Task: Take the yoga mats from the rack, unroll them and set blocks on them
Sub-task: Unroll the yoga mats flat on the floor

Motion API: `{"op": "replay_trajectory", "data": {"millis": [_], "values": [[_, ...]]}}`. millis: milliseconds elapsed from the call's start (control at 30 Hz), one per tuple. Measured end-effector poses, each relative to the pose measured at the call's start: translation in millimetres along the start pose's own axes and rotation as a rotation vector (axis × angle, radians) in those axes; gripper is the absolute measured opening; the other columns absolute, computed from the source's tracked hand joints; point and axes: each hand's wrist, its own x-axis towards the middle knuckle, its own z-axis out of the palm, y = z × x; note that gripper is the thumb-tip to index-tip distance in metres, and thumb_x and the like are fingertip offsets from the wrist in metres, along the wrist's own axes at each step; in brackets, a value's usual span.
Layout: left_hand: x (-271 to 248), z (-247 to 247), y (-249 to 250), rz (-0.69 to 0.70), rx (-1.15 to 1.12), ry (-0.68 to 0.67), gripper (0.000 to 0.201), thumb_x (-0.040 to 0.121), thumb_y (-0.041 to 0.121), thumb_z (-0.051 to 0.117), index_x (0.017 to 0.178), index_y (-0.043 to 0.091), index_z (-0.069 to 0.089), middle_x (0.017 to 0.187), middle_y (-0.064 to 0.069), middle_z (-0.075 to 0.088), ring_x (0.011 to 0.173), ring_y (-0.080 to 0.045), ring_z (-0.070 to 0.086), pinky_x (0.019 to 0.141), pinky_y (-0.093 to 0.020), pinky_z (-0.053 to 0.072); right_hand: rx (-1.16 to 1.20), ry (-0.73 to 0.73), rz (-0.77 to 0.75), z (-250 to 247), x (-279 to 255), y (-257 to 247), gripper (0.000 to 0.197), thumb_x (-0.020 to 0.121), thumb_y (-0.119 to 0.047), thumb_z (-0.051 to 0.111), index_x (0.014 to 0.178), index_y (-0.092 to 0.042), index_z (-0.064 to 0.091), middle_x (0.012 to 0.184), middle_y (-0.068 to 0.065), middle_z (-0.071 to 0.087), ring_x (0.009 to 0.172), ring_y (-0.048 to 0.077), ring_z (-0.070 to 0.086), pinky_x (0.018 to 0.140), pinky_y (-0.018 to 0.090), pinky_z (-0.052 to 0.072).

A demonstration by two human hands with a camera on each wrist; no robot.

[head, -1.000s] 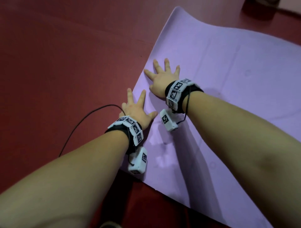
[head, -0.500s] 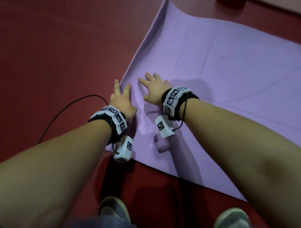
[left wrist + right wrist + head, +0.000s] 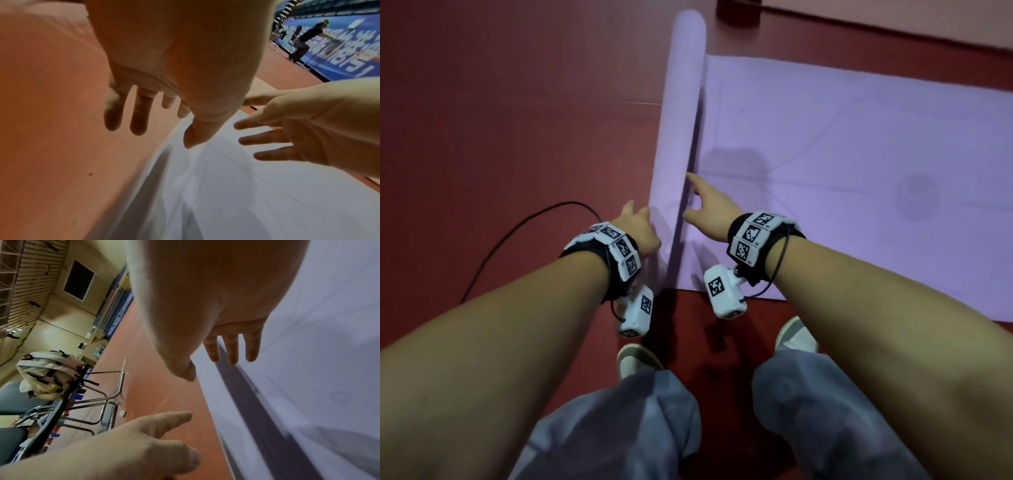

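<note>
One yoga mat (image 3: 859, 178), half rolled, on red floor (image 3: 500, 120); left hand (image 3: 642, 229) and right hand (image 3: 710, 214) beside its roll, each grip released.

Lilac yoga mat (image 3: 859, 164) lying on the dark red floor (image 3: 500, 102), mostly flat, spreading to my right. Its left end stays curled in a narrow roll (image 3: 681, 113), which runs straight away from me, and its near end lies just ahead of my feet. A thin shadowed crease separates the roll from the flat sheet. The flat surface shows faint crease lines and a round pressed mark toward the right. No blocks stand on the visible part of the mat.
</note>
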Motion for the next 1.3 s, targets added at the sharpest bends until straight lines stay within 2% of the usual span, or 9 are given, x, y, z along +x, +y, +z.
{"op": "replay_trajectory", "data": {"millis": [100, 200, 333, 500, 633, 733, 1000, 1167, 1300], "values": [[-33.6, -10.5, 19.1, 0.008, 0.000, -0.029, 0.067, 0.088, 0.032, 0.057, 0.150, 0.023, 0.034, 0.165, -0.011, 0.002, 0.139, -0.037, 0.040, 0.115, -0.044, 0.033, 0.046, 0.023, 0.048, -21.2, -36.6, -2.1, 0.075, 0.092, -0.018, 0.056, 0.157, -0.019, 0.017, 0.153, 0.012, 0.039, 0.127, 0.029, 0.050, 0.094, 0.026, 0.037], [-75.6, -25.8, 44.2, 0.068, -0.051, 0.005, 0.061, 0.088, 0.025, 0.059, 0.146, 0.019, 0.041, 0.163, -0.011, 0.009, 0.136, -0.035, 0.044, 0.112, -0.037, 0.035, 0.101, 0.067, 0.096, -44.6, -77.8, -6.0, 0.075, 0.092, -0.019, 0.056, 0.156, -0.022, 0.018, 0.151, 0.011, 0.041, 0.118, 0.029, 0.054, 0.089, 0.026, 0.040], [-131.5, -54.5, 81.2, 0.137, -0.041, 0.070, 0.058, 0.089, 0.025, 0.058, 0.145, 0.019, 0.044, 0.160, -0.009, 0.020, 0.135, -0.034, 0.044, 0.110, -0.036, 0.036, 0.204, 0.137, 0.147, -78.9, -129.5, -19.0, 0.073, 0.092, -0.021, 0.056, 0.156, -0.022, 0.020, 0.151, 0.010, 0.041, 0.128, 0.029, 0.050, 0.102, 0.033, 0.041], [-208.8, -99.0, 142.7, 0.157, 0.068, 0.202, 0.052, 0.089, 0.026, 0.057, 0.141, 0.022, 0.049, 0.149, -0.007, 0.039, 0.128, -0.035, 0.044, 0.102, -0.038, 0.038, 0.400, 0.267, 0.219, -130.0, -207.9, -29.3, 0.071, 0.092, -0.022, 0.057, 0.155, -0.023, 0.024, 0.148, 0.011, 0.045, 0.128, 0.027, 0.051, 0.106, 0.034, 0.040], [-267.1, -121.8, 206.0, 0.224, 0.120, 0.219, 0.053, 0.090, 0.028, 0.056, 0.142, 0.022, 0.048, 0.148, -0.007, 0.040, 0.128, -0.035, 0.041, 0.101, -0.040, 0.037, 0.514, 0.393, 0.257, -176.4, -285.4, -18.1, 0.066, 0.093, -0.021, 0.057, 0.153, -0.022, 0.028, 0.141, 0.009, 0.050, 0.125, 0.026, 0.052, 0.095, 0.026, 0.038], [-307.8, -120.3, 262.3, 0.295, 0.140, 0.212, 0.055, 0.089, 0.028, 0.056, 0.143, 0.023, 0.047, 0.148, -0.007, 0.040, 0.129, -0.035, 0.040, 0.102, -0.039, 0.037, 0.585, 0.474, 0.290, -204.4, -345.3, 9.6, 0.064, 0.093, -0.022, 0.057, 0.151, -0.024, 0.031, 0.137, 0.008, 0.051, 0.121, 0.025, 0.052, 0.091, 0.027, 0.038], [-397.3, -43.9, 432.5, 0.445, 0.227, 0.220, 0.054, 0.088, 0.027, 0.056, 0.142, 0.021, 0.048, 0.148, -0.007, 0.040, 0.130, -0.035, 0.042, 0.104, -0.039, 0.039, 0.724, 0.605, 0.351, -253.0, -496.2, 136.7, 0.062, 0.094, -0.024, 0.057, 0.150, -0.027, 0.031, 0.133, 0.006, 0.052, 0.112, 0.022, 0.054, 0.091, 0.029, 0.041], [-467.4, 37.5, 552.1, 0.534, 0.330, 0.175, 0.054, 0.088, 0.027, 0.055, 0.141, 0.021, 0.048, 0.147, -0.008, 0.041, 0.129, -0.036, 0.042, 0.105, -0.043, 0.042, 0.846, 0.727, 0.408, -275.6, -623.6, 235.1, 0.063, 0.093, -0.023, 0.057, 0.151, -0.025, 0.032, 0.128, 0.006, 0.054, 0.102, 0.021, 0.055, 0.085, 0.030, 0.042], [-532.3, 109.5, 657.1, 0.662, 0.436, 0.137, 0.052, 0.090, 0.025, 0.055, 0.142, 0.020, 0.047, 0.148, -0.008, 0.040, 0.131, -0.036, 0.040, 0.103, -0.041, 0.042, 0.943, 0.884, 0.493, -285.9, -737.2, 316.7, 0.062, 0.092, -0.020, 0.060, 0.149, -0.022, 0.036, 0.123, 0.007, 0.058, 0.098, 0.021, 0.057, 0.079, 0.027, 0.043]]}}
